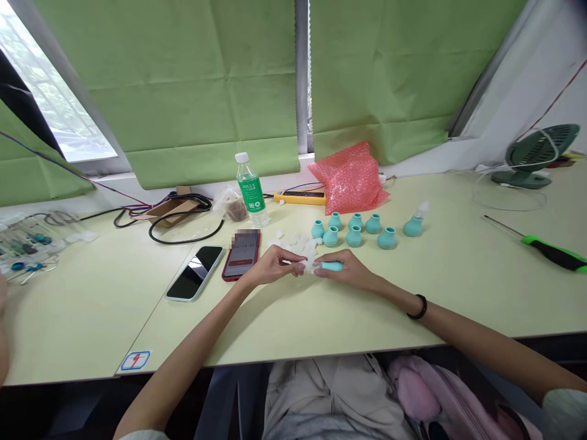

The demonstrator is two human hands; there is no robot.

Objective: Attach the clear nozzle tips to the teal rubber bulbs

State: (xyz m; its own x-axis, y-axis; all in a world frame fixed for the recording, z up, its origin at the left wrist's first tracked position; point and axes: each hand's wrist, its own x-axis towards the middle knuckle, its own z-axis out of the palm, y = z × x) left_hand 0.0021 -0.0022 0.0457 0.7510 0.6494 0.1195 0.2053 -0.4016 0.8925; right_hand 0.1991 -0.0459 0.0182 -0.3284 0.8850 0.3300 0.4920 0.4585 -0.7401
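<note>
My right hand (343,267) is closed around a teal rubber bulb (331,266), held sideways over the table with its neck toward the left. Thumb and fingers of my left hand (279,264) pinch a small translucent white piece (308,265) at the bulb's neck. Whether that piece sits inside the neck cannot be made out. Just beyond my hands lie loose translucent white pieces (300,244). Several more teal bulbs (353,236) stand upright behind my right hand, mouths up. Farther right, one teal bulb (413,226) has a white tip (422,209) in its mouth.
Two phones, one dark-screened (195,273) and one red-cased (241,253), lie left of my hands. Behind stand a water bottle (252,192), a yellow power strip (300,197) and a red bubble-wrap bag (351,178). A screwdriver (545,247) and green fan (534,153) are at right.
</note>
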